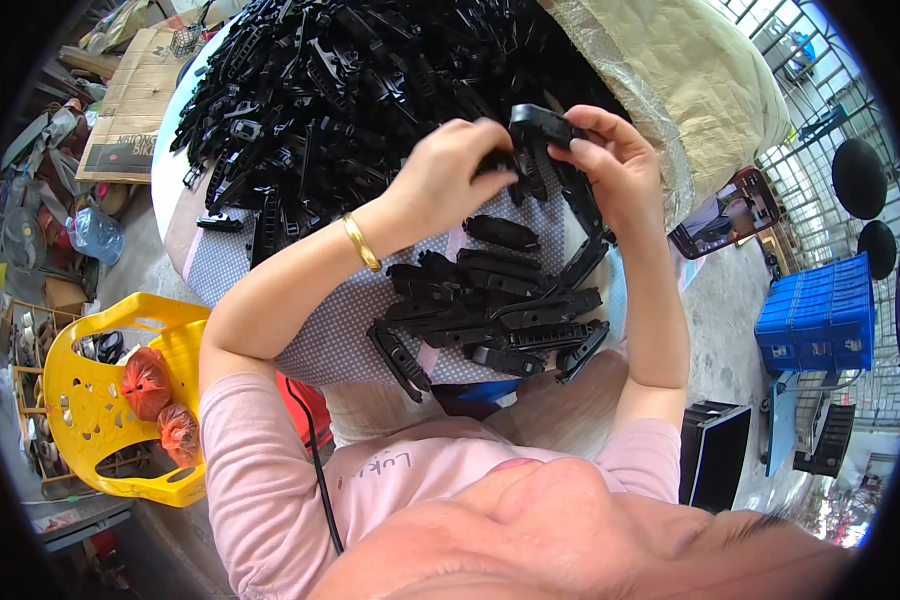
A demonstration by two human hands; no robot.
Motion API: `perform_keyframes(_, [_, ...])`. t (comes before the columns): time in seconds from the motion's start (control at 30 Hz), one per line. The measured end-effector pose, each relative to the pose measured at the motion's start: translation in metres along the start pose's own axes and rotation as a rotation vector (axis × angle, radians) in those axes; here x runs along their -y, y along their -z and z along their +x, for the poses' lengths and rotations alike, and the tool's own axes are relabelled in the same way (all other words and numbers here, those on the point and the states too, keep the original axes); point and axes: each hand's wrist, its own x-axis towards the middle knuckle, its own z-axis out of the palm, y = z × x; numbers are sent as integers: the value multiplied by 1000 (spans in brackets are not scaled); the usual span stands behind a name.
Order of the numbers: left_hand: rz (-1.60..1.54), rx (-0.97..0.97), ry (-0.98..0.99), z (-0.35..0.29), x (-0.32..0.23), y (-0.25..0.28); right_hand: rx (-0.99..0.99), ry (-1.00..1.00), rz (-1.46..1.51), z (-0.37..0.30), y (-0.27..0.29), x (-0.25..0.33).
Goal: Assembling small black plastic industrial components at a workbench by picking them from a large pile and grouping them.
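My right hand (618,165) pinches a black plastic part (542,126), long with a rounded end, between thumb and fingers above the table. Close to its left, my left hand (450,175) has curled fingers, with something dark between thumb and fingertips that I cannot make out against the black pile. A gold bangle (361,243) circles my left wrist. Behind my hands, a large heap of black plastic parts (320,90) covers the far table. Nearer to me, a smaller group of similar long parts (495,290) lies on the dotted tablecloth (335,325).
A yellow plastic chair (75,400) with red bags (147,384) stands at the left, below a cardboard box (130,110). On the right are a phone (727,212) at the table edge, a blue crate (816,318) and a black box (715,455). A beige sack (705,75) lies at the far right.
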Motion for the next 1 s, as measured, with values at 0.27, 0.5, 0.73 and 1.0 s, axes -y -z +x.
perform_keyframes(0.27, [-1111,-120,686,-1,3,12,60,95,-289,-13,-29,-10])
perform_keyframes(0.5, [-1420,-134,638,-4,-2,14,-16,264,-678,-12,-28,-11])
perform_keyframes(0.73, [-1157,-149,687,-2,-7,15,-43,366,-580,-17,-35,-7])
perform_keyframes(1.0, [-998,-257,485,-10,-4,4,-52,607,-965,-20,-44,-5])
